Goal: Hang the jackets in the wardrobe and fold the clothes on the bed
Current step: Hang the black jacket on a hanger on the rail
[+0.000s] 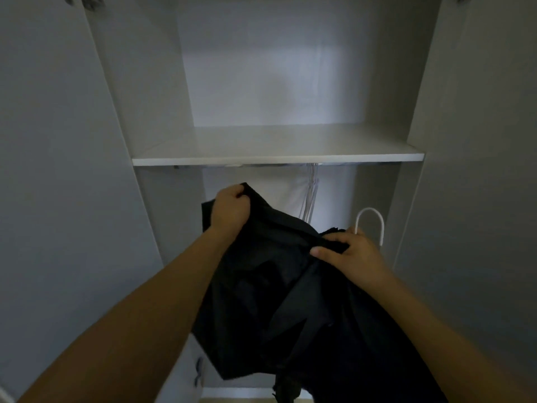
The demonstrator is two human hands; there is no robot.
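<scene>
Shelf (pixel 277 158) above held jacket (pixel 284 301)

Bare forearms — no sleeves, unadorned hands (pixel 231 209)

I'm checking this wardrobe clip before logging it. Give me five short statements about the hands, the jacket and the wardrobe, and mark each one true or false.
1. Both hands grip the black jacket. True: the left hand and the right hand each clutch its upper edge.
2. The white hanger hook is already hooked on the rail. False: it sticks up by the right hand, below the rail.
3. The shelf holds folded clothes. False: nothing shows on it.
4. White hangers hang from the rail under the shelf. True.
5. The jacket lies on a bed. False: it is held up in front of the open wardrobe.
</scene>
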